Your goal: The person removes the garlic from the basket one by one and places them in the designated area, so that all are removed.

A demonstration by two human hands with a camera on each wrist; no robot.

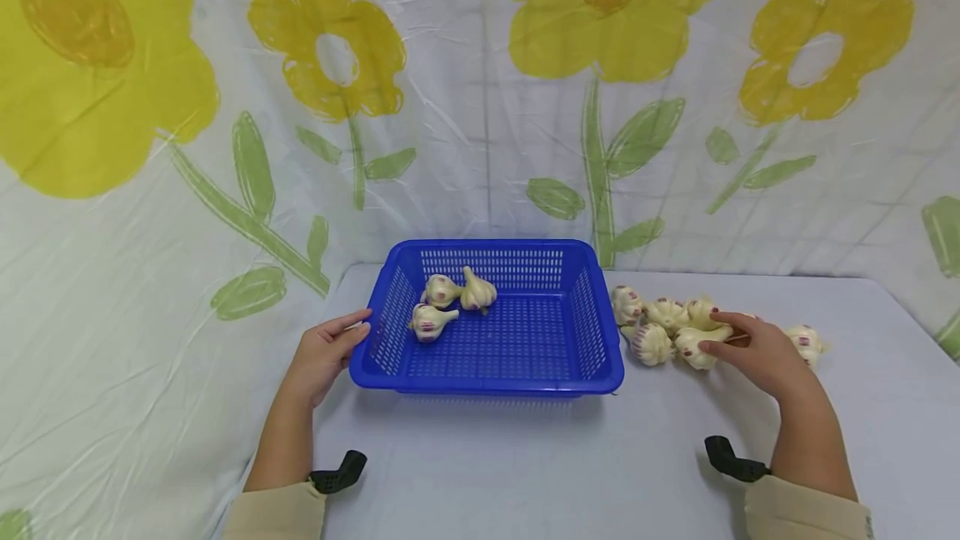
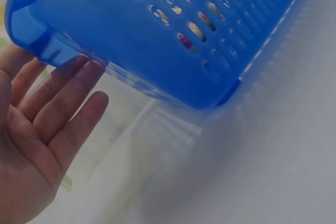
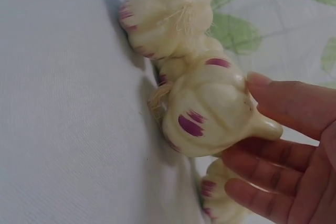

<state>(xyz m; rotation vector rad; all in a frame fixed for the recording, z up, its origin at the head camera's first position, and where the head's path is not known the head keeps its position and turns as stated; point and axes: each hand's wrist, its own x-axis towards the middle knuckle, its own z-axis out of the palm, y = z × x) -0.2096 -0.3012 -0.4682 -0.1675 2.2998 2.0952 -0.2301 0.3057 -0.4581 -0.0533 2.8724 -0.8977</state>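
A blue plastic basket (image 1: 487,386) stands on the table with three garlic bulbs (image 1: 477,293) grouped in its left half. My left hand (image 1: 324,357) touches the basket's left rim, its fingers fairly straight; in the left wrist view the fingertips (image 2: 93,69) lie against the rim's underside. To the right of the basket, my right hand (image 1: 768,357) holds a garlic bulb (image 3: 210,108) near its stem, thumb on one side and fingers on the other. Purple streaks mark this pale bulb. Other bulbs (image 1: 651,344) lie close beside it.
Several more garlic bulbs cluster by the basket's right wall, and one bulb (image 1: 804,342) sits beyond my right hand. A white cloth covers the table (image 1: 510,465). Behind it hangs a white curtain (image 1: 465,148) with yellow flowers.
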